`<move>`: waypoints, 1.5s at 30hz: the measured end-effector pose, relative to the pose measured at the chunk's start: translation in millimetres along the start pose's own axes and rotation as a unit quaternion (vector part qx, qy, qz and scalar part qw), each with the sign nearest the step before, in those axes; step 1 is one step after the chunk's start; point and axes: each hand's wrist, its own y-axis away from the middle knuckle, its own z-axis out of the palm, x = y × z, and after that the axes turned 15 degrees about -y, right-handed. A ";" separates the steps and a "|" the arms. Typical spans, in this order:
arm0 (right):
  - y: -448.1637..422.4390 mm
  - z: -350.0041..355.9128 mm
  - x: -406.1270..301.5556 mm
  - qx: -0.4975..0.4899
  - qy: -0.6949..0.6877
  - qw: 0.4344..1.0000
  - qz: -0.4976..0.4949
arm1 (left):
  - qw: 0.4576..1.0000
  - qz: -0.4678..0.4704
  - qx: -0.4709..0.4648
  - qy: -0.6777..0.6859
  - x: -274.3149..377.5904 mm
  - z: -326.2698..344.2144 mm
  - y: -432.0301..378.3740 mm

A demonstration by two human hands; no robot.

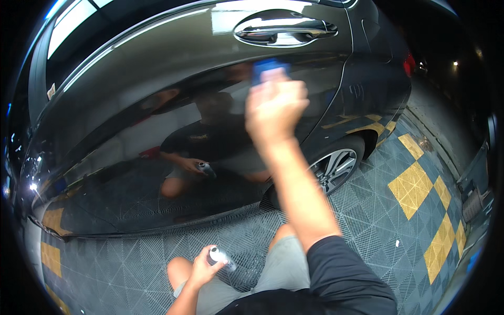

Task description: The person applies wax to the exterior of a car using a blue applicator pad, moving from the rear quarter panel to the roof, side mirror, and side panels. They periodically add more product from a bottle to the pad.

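Note:
My right hand (277,104) is blurred by motion and grips a blue pad or block (271,65); its exact kind cannot be made out. The pad is at the upper part of a glossy dark car door (220,118), just below the chrome-trimmed door handle (285,31). Low by my knee, my left hand (204,265) holds a small silver bottle (220,258), tilted, with its round top facing up towards me. The door mirrors my body and the bottle.
A rear wheel (338,163) stands right of the door, beside my right forearm. Grey ribbed floor tiles (366,220) with yellow ones (411,189) lie beneath the car. A small white scrap (397,243) rests on the floor. Dark equipment (474,201) stands at the far right edge.

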 end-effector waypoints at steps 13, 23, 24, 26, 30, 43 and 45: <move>-25.5 -48.1 80.5 -0.013 0.125 0.956 0.265 | 0.998 0.008 -0.018 0.053 -68.4 -18.9 16.7; -7.2 12.0 -11.8 -0.033 0.080 0.994 -0.060 | 0.997 0.061 0.029 -0.025 -45.2 -48.5 7.5; -14.6 -17.6 39.1 -0.013 0.113 0.993 0.027 | 0.997 0.065 0.025 -0.011 -53.9 -35.5 7.7; -18.1 -32.1 87.7 0.026 0.187 0.973 0.136 | 0.998 0.044 -0.005 0.041 -66.3 -18.5 12.4; 6.4 56.8 -112.0 -0.007 -0.020 1.000 -0.021 | 0.999 0.003 -0.032 -0.028 -67.6 -24.1 18.0; 36.7 -64.6 86.0 0.120 0.185 0.966 0.138 | 0.986 -0.021 -0.072 0.151 -115.6 -0.5 8.5; 76.1 -28.4 11.7 0.033 0.082 0.989 0.123 | 0.996 0.006 -0.048 0.075 -111.6 -2.9 7.7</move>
